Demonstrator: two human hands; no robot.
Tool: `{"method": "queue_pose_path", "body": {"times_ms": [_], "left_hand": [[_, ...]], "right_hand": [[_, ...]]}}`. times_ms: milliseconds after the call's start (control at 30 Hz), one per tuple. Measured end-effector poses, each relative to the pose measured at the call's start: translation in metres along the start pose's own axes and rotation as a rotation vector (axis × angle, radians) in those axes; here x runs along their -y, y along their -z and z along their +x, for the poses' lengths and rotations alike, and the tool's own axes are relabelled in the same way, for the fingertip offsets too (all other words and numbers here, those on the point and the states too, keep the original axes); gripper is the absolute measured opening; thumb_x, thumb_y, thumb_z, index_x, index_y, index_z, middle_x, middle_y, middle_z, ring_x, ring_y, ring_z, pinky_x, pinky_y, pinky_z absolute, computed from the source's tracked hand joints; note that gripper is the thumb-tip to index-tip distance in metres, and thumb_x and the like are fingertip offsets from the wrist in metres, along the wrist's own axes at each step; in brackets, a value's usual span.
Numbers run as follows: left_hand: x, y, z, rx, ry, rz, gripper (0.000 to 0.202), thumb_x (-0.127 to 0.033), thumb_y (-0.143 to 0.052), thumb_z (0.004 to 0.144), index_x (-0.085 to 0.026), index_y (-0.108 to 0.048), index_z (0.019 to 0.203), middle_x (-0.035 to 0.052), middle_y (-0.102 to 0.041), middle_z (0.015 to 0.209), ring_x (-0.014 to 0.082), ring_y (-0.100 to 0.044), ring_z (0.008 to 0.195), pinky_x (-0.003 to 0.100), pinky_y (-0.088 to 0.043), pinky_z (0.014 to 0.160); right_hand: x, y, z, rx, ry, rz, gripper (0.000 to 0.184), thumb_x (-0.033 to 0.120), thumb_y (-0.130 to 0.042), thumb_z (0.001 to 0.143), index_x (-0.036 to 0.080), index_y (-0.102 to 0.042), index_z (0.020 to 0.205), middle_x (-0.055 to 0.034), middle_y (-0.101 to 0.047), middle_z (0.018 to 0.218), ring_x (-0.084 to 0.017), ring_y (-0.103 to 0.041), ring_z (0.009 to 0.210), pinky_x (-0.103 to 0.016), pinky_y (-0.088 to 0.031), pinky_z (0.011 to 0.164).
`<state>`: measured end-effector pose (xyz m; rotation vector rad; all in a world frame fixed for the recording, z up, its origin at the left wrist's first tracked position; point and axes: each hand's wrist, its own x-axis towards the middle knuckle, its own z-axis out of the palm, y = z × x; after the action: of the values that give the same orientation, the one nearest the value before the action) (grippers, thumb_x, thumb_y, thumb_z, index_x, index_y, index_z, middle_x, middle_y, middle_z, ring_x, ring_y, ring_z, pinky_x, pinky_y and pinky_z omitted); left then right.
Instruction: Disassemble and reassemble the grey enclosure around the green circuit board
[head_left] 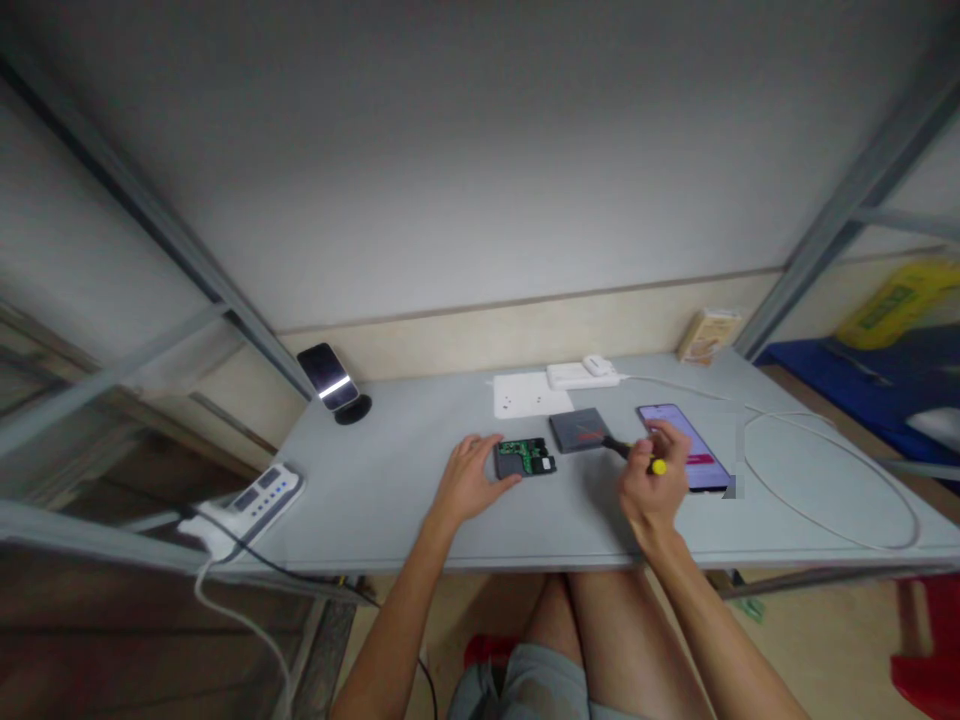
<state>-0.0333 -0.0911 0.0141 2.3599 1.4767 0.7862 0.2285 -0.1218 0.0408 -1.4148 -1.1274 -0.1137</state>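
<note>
Closest to us are our bare legs [622,630] and grey shorts [544,682], at the front edge of the pale surface [375,500]. Up on it, around the middle, is our little circuit-board unit [527,458]: flat, boxy, dark grey on the left, bright green board showing, black chunks toward the right and a pale square near the lower right corner. Our left hand [466,482] has it loosely pinched, thumb at the near edge, fingers at the far left corner. Our right hand [654,482] is curled around a screwdriver [619,447] with a yellow end, pointing toward a dark grey panel [571,430] beside the unit; can't tell if the tip touches.
</note>
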Motion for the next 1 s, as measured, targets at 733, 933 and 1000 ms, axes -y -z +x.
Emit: {"method": "queue_pose_path", "body": {"times_ms": [733, 933, 1000], "left_hand": [[-0.034, -0.015, 0.042, 0.112, -0.227, 0.01, 0.065, -0.046, -0.071, 0.087, -0.022, -0.049, 0.144, 0.0111, -0.064, 0.135, 0.0299, -0.057, 0.123, 0.05, -0.037, 0.11], [-0.029, -0.019, 0.035, 0.059, -0.19, -0.046, 0.057, -0.045, -0.07, 0.089, -0.022, -0.055, 0.139, 0.01, -0.067, 0.13, 0.0282, -0.06, 0.119, 0.047, -0.042, 0.106], [-0.028, -0.021, 0.036, 0.055, -0.169, -0.06, 0.056, -0.044, -0.071, 0.088, -0.023, -0.056, 0.138, 0.0097, -0.068, 0.128, 0.028, -0.06, 0.118, 0.047, -0.043, 0.106]], "right_hand": [[-0.024, -0.048, -0.005, 0.52, 0.105, 0.025, 0.036, 0.047, -0.055, 0.097, 0.022, -0.07, 0.117, -0.0094, -0.069, 0.099, -0.026, -0.063, 0.094, -0.042, -0.046, 0.085], [-0.023, -0.048, -0.004, 0.473, 0.065, 0.008, 0.036, 0.049, -0.054, 0.096, 0.022, -0.071, 0.113, -0.0099, -0.07, 0.099, -0.027, -0.064, 0.094, -0.043, -0.044, 0.086], [-0.022, -0.048, -0.003, 0.473, 0.067, 0.005, 0.036, 0.05, -0.053, 0.096, 0.022, -0.071, 0.112, -0.0102, -0.071, 0.1, -0.028, -0.064, 0.095, -0.043, -0.043, 0.087]]}}
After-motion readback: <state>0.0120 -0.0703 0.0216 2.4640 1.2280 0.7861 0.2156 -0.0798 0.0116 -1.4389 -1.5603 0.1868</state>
